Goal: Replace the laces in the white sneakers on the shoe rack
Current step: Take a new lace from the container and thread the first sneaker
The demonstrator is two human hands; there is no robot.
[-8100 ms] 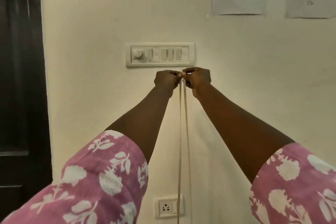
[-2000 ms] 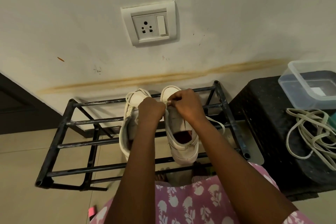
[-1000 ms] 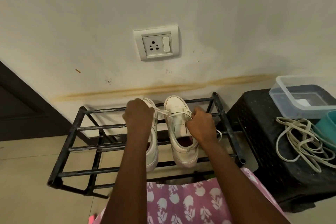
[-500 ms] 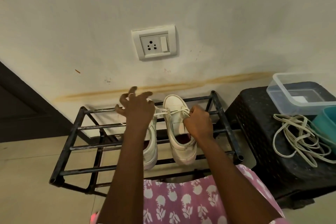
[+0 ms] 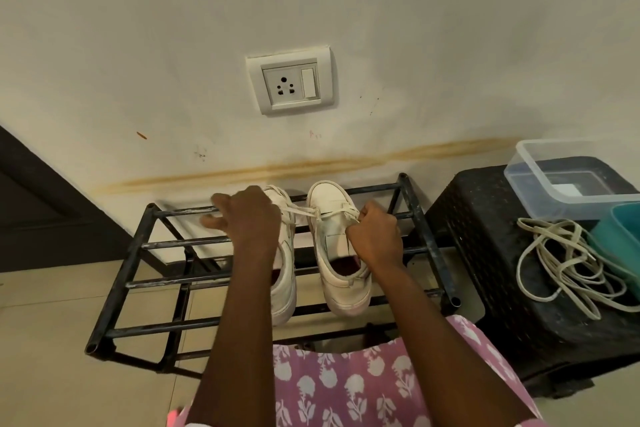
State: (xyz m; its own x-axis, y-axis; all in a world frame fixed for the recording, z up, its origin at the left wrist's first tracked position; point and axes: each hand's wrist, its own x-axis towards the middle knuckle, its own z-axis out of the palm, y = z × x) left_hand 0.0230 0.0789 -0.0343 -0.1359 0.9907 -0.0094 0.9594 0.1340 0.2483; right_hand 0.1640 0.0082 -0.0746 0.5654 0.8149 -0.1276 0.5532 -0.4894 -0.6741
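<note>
Currently: right sneaker [image 5: 329, 198] and left sneaker [image 5: 285, 288], both white, side by side on shoe rack [image 5: 138, 246] top bars, toes toward wall. Right hand [image 5: 374, 236] curled, pinching lace [image 5: 299, 210] at right sneaker's eyelets. Lace crosses gap toward left sneaker, reaching edge of left hand [image 5: 246, 218]. Left hand over left sneaker, fingers spread loose, motion-blurred, gripping nothing visible. Right of rack: black stool [image 5: 467, 236] carrying heap of loose laces [image 5: 568, 270], clear plastic container [image 5: 540, 198], teal tub [image 5: 616, 236]. Wall socket [image 5: 290, 84] above rack.
</note>
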